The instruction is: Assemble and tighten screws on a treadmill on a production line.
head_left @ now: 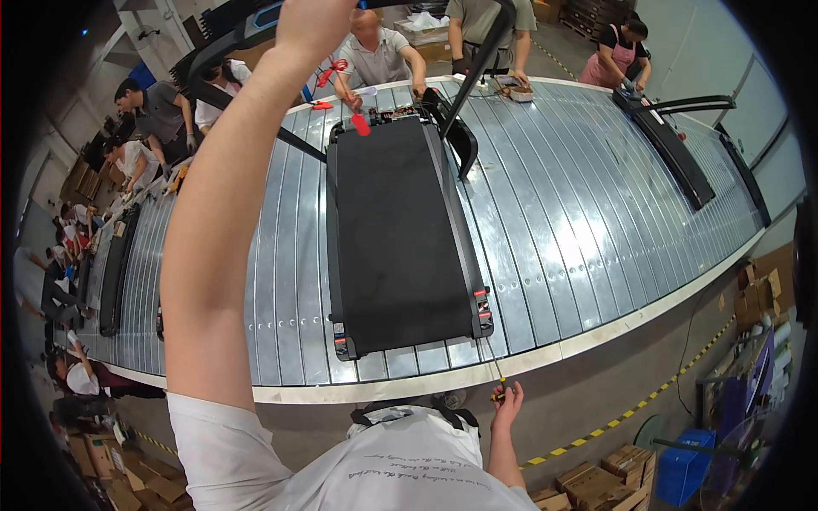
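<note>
A black treadmill (396,230) lies flat on a conveyor of silver metal slats (554,213), its rear end towards me. My left arm reaches up over it, and my left hand (313,25) closes around the raised black handlebar (217,55) at the picture's top edge; the fingers are partly cut off. My right hand (509,407) hangs low by the conveyor's near edge, shut on a screwdriver (495,379) with a thin shaft pointing up at the treadmill's rear right corner. A red tag (360,124) lies at the treadmill's front end.
Another folded treadmill (673,153) lies on the conveyor at the right, and one (115,272) at the left. Several people (375,55) work along the far and left sides. Cardboard boxes (596,481) and a blue bin (682,464) stand on the floor at the lower right.
</note>
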